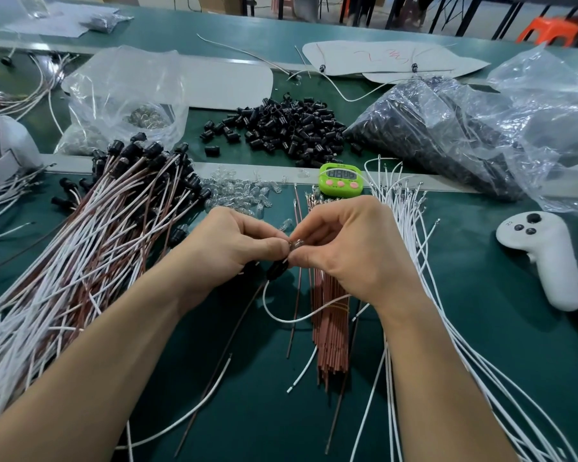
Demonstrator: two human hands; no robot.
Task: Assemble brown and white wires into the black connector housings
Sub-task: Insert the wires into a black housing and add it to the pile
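My left hand (229, 243) and my right hand (347, 248) meet above the green mat, fingertips together. Between them is a black connector housing (277, 269); my left fingers grip it. My right fingertips pinch a small clear bulb (297, 243) at the housing's top. A white wire (281, 316) and a brown wire (244, 315) trail down from the housing. A bundle of brown wires (331, 335) lies under my right wrist. Loose white wires (411, 235) fan out to the right. A pile of empty black housings (287, 128) lies beyond.
Finished wire assemblies (90, 235) heap at the left. Clear bulbs (241, 191) are scattered ahead. A green timer (340, 180), a white controller (541, 255), a plastic bag of housings (441, 128) and a bag of bulbs (124, 105) surround the work spot.
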